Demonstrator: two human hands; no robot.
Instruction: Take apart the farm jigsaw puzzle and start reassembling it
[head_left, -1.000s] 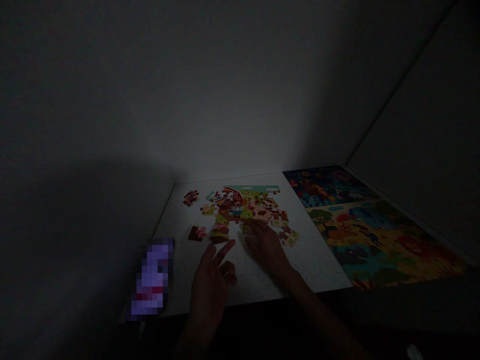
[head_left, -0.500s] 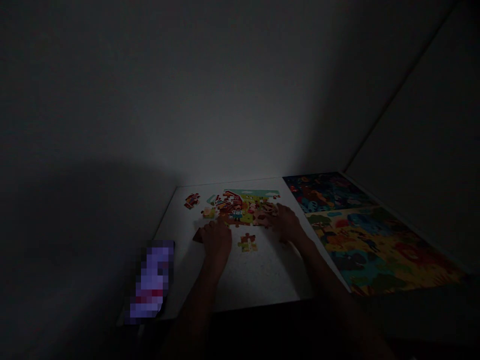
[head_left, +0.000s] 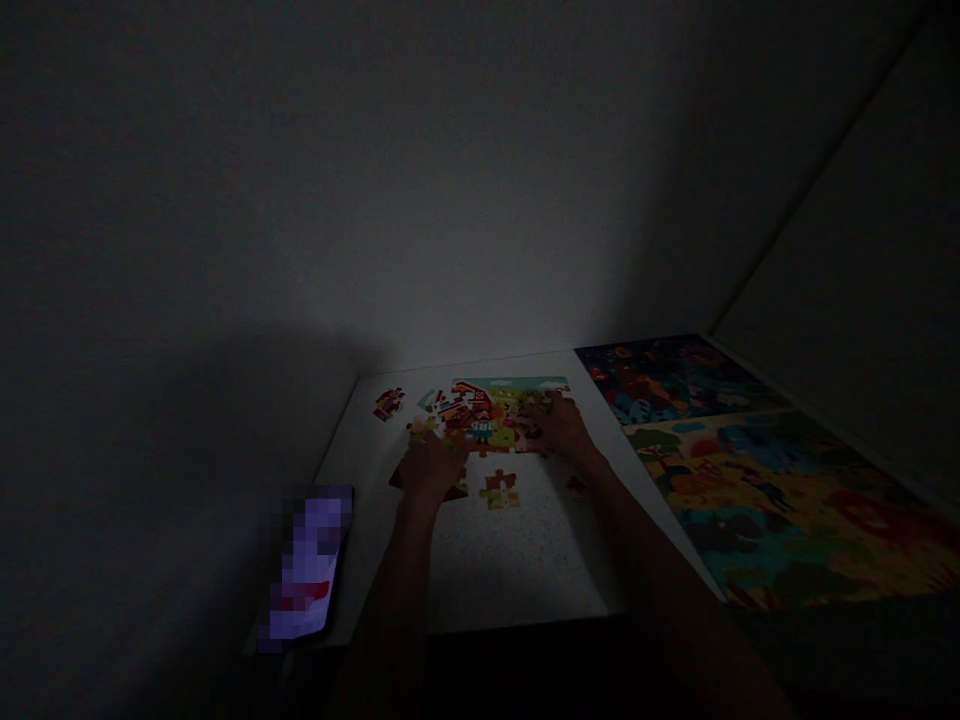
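Note:
A partly joined jigsaw puzzle (head_left: 480,425) with a red barn and a farm figure lies on a white board (head_left: 517,570). My left hand (head_left: 432,470) rests low over pieces at its lower left, fingers spread and partly lost in the dark. One brown puzzle piece (head_left: 400,474) pokes out beside that hand, and another shows just below it. Across the puzzle's right part lies my right hand (head_left: 564,428), fingers stretched apart and touching the picture. Below the puzzle sits a loose jigsaw piece (head_left: 501,489). A small dark piece (head_left: 576,487) lies by my right wrist.
Some red pieces (head_left: 388,403) lie at the board's far left. A lit phone (head_left: 307,570), its screen blurred, is at the left edge. Two picture puzzles, one dark (head_left: 667,375) and one with animals (head_left: 757,500), lie to the right. A wall (head_left: 465,200) rises behind.
The view has shifted slightly. My left hand has moved a little left and uncovers a piece beneath it. My right hand has shifted slightly, showing the small dark piece near the wrist more clearly.

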